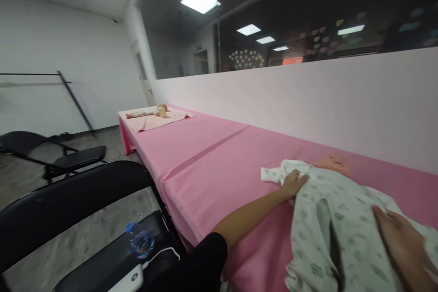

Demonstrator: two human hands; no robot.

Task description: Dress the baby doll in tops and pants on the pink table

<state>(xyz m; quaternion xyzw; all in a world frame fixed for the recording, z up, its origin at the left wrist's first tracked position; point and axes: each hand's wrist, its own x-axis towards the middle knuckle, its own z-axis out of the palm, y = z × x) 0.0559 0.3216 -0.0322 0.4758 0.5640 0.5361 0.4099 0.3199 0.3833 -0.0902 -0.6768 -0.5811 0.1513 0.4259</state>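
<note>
On the pink cloth lies a baby doll [331, 163], its face turned up and most of its body covered. A white baby romper [345, 219] with a green leaf print is spread over it, and the legs of the garment hang toward me. My left hand [294, 184] pinches the romper near the shoulder, beside a short sleeve stretched out to the left. Farther right, my right hand [400, 242] is blurred, with its fingers closed on the romper's side. Cloth also shows beside the right wrist at the frame's edge.
A long table with a pink cover [205, 155] runs along the white wall. At its far end another doll [147, 112] lies on a light pink cloth [160, 122]. Black chairs [75, 187] stand at left; one holds a water bottle [140, 240] and a cabled white device [128, 281].
</note>
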